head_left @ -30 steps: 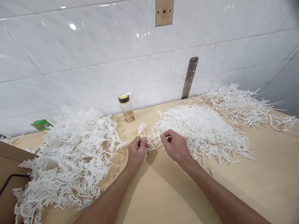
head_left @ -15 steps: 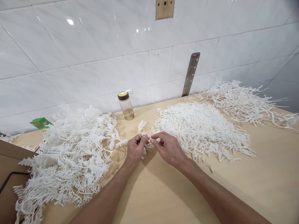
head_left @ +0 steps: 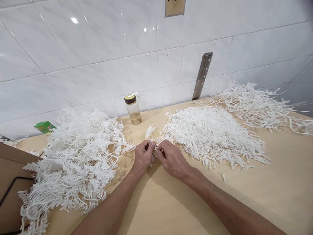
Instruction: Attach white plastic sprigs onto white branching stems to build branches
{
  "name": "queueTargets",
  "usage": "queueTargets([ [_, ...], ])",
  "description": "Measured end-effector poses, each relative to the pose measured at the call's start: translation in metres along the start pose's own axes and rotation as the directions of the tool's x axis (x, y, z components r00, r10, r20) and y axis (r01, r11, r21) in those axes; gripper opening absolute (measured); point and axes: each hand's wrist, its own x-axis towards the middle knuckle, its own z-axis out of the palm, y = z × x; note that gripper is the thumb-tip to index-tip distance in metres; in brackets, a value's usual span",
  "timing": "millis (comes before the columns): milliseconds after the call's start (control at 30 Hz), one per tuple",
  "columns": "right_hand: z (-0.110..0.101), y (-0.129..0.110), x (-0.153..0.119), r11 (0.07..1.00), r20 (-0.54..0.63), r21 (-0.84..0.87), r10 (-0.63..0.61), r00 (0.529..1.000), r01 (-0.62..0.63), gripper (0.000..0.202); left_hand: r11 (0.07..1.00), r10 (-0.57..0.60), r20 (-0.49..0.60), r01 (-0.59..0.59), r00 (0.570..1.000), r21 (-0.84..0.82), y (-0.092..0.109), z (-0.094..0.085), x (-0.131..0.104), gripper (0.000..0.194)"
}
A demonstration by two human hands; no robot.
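Note:
My left hand [head_left: 143, 156] is closed in a pinch on a white branched plastic sprig [head_left: 150, 131], whose feathery tip sticks up beyond the fingers. Close against it, my right hand [head_left: 172, 160] pinches at the same sprig with thumb and forefinger; the exact spot is hidden by the fingers. To the left lies a tall heap of white branched sprigs [head_left: 80, 163]. On the right spreads a flatter pile of short white pieces [head_left: 212, 133]. One small loose piece [head_left: 222, 176] rests on the table in front of that pile.
Behind the hands stands a clear bottle [head_left: 134, 111] with a dark and yellow lid. Bare white stems [head_left: 264, 107] lie at the back right. A metal bracket [head_left: 202, 76] leans by the tiled wall. A green packet [head_left: 45, 127] and a cardboard box [head_left: 14, 182] are at the left.
My right hand's fingers have curled in more, and its knuckles have turned slightly. The view has shifted a little; the piles and bottle look the same.

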Motion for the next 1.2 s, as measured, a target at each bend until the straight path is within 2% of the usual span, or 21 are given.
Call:
queueTargets([
  [133, 0.004, -0.012, -0.007, 0.985, 0.117, 0.027, -0.171, 0.978, 0.169, 0.017, 0.999, -0.044, -0.072, 0.042, 0.996, -0.03, 0.002, -0.006, 0.006, 0.034],
  [200, -0.001, -0.015, -0.006, 0.977, 0.105, 0.068, -0.207, 0.973, 0.201, 0.016, 0.996, -0.07, -0.073, 0.066, 0.995, -0.053, 0.004, -0.008, 0.008, 0.035],
  [267, -0.011, -0.011, -0.002, 0.987, -0.001, 0.079, -0.141, 0.99, 0.141, 0.014, 0.995, -0.082, -0.05, 0.079, 0.995, -0.063, 0.005, -0.009, 0.008, 0.037],
  [333, -0.026, 0.0, 0.005, 0.998, -0.151, 0.042, -0.03, 0.988, 0.037, 0.012, 0.995, -0.077, -0.031, 0.075, 0.997, -0.065, 0.005, -0.008, 0.008, 0.04],
  [433, -0.05, 0.026, 0.015, 0.987, -0.346, -0.035, 0.134, 0.929, -0.155, 0.011, 0.994, -0.064, -0.003, 0.063, 0.998, -0.087, 0.005, -0.007, 0.008, 0.046],
  [567, -0.074, 0.058, 0.02, 0.919, -0.5, -0.112, 0.276, 0.821, -0.377, 0.011, 0.98, -0.111, 0.024, 0.114, 0.993, -0.166, 0.006, -0.006, 0.008, 0.053],
  [700, -0.092, 0.076, 0.019, 0.868, -0.608, -0.176, 0.275, 0.745, -0.464, 0.004, 0.943, -0.197, 0.042, 0.201, 0.979, -0.265, 0.011, -0.007, 0.006, 0.051],
  [833, -0.099, 0.074, 0.018, 0.881, -0.677, -0.236, 0.154, 0.72, -0.411, 0.014, 0.899, -0.275, 0.04, 0.272, 0.961, -0.344, 0.012, -0.008, 0.005, 0.053],
  [900, -0.094, 0.066, 0.018, 0.915, -0.662, -0.2, 0.138, 0.737, -0.351, 0.016, 0.887, -0.283, 0.042, 0.278, 0.958, -0.368, 0.01, -0.008, 0.006, 0.052],
  [967, -0.08, 0.055, 0.017, 0.955, -0.579, -0.127, 0.149, 0.801, -0.269, 0.015, 0.878, -0.28, 0.052, 0.277, 0.959, -0.391, 0.009, -0.009, 0.007, 0.051],
  [1067, -0.053, 0.037, 0.012, 0.99, -0.341, -0.032, 0.119, 0.933, -0.138, 0.013, 0.865, -0.259, 0.059, 0.259, 0.964, -0.429, 0.007, -0.009, 0.009, 0.051],
  [1133, -0.037, 0.027, 0.007, 0.996, -0.201, 0.005, 0.086, 0.976, -0.086, 0.014, 0.854, -0.245, 0.062, 0.246, 0.968, -0.459, 0.006, -0.01, 0.009, 0.051],
  [1200, -0.024, 0.021, 0.003, 0.997, -0.086, 0.008, 0.072, 0.994, -0.072, 0.014, 0.843, -0.239, 0.07, 0.243, 0.968, -0.48, 0.005, -0.01, 0.01, 0.05],
])
